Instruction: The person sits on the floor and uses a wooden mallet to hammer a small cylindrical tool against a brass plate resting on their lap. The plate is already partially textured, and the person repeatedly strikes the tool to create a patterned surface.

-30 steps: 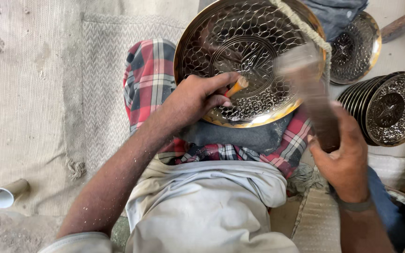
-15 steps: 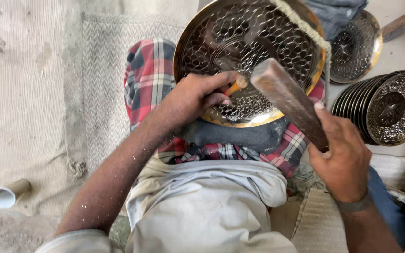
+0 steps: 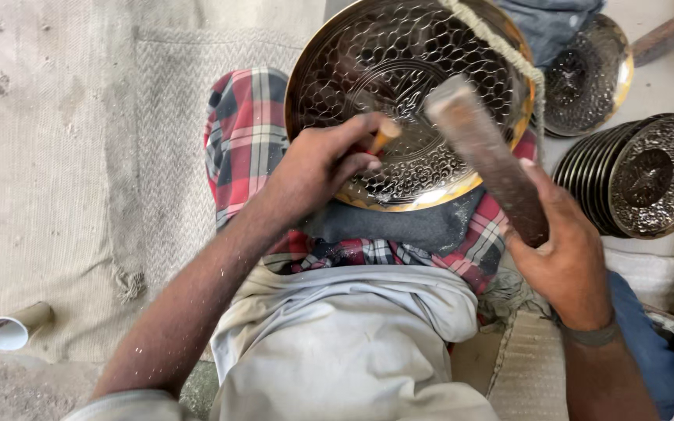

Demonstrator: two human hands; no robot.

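Observation:
A large round embossed metal plate (image 3: 431, 47) with a brass rim rests on my lap over a red checked cloth (image 3: 243, 132). My left hand (image 3: 321, 168) grips a small wooden-handled punch (image 3: 384, 136), its tip set on the plate's patterned face. My right hand (image 3: 567, 257) holds a wooden mallet (image 3: 485, 152) raised at a slant above the plate's right part, the head near the punch but apart from it.
A stack of embossed plates (image 3: 641, 175) leans at the right, and another single plate (image 3: 587, 74) lies behind it. A woven mat (image 3: 64, 156) covers the floor to the left, with a small cardboard tube (image 3: 17, 327) at its lower left edge.
The mallet swung down toward the punch half a second ago and has now lifted back up slightly. The left hand and punch stay on the plate.

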